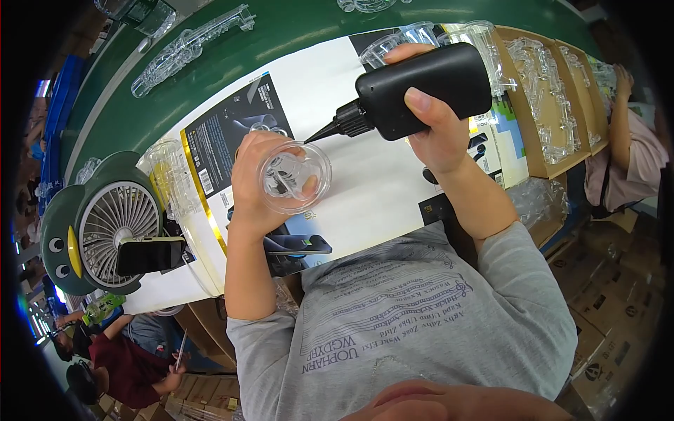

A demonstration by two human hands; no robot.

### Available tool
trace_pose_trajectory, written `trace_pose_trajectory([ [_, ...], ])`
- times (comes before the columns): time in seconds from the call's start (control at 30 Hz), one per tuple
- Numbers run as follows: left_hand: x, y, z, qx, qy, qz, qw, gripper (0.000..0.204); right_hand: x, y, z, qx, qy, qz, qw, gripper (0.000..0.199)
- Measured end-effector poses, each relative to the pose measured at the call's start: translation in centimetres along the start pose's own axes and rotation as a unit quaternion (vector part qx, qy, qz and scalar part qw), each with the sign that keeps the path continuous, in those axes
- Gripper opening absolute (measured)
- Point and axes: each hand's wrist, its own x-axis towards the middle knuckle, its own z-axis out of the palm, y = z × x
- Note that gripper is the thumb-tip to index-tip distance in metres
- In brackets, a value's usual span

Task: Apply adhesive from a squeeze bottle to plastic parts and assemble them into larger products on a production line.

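Note:
My left hand (250, 184) is wrapped around a clear, round, cup-like plastic part (317, 184), its open rim facing up toward me. Through its wall a fingertip and some inner clear shape show. In my right hand (446, 139) lies a black squeeze bottle (453, 77), tilted nearly sideways, with the thumb on its near face. The bottle's thin pointed nozzle (324, 132) reaches the far rim of the clear part; whether it touches or hovers just above, I cannot tell. Beneath both hands is a white printed sheet (372, 189).
Clear plastic cups (404, 43) stand behind the bottle. At right, a divided cardboard box (554, 168) holds several clear parts. A long clear piece (189, 52) lies on the green table (281, 28). A green fan (116, 168) with a phone (151, 257) before it stands left. Other people work nearby.

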Motion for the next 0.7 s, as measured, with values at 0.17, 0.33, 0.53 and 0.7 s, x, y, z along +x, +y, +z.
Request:
trace_pose_trajectory([
  [0.17, 0.37, 0.17, 0.03, 0.004, -0.015, 0.006, 1.0, 0.045, 0.12, 0.03, 0.13, 0.004, 0.002, -0.017, 1.0, 0.042],
  [0.33, 0.47, 0.31, 0.12, 0.007, -0.025, 0.017, 1.0, 0.043, 0.13, -0.05, 0.28, -0.003, 0.005, -0.022, 1.0, 0.042],
  [0.53, 0.48, 0.43, 0.19, 0.007, -0.04, 0.024, 0.999, 0.043, 0.09, -0.13, 0.3, -0.013, 0.0, -0.017, 1.0, 0.042],
  [0.7, 0.66, 0.49, 0.19, 0.037, -0.061, 0.048, 0.996, 0.04, 0.0, -0.18, 0.45, -0.002, -0.001, -0.009, 1.0, 0.043],
])
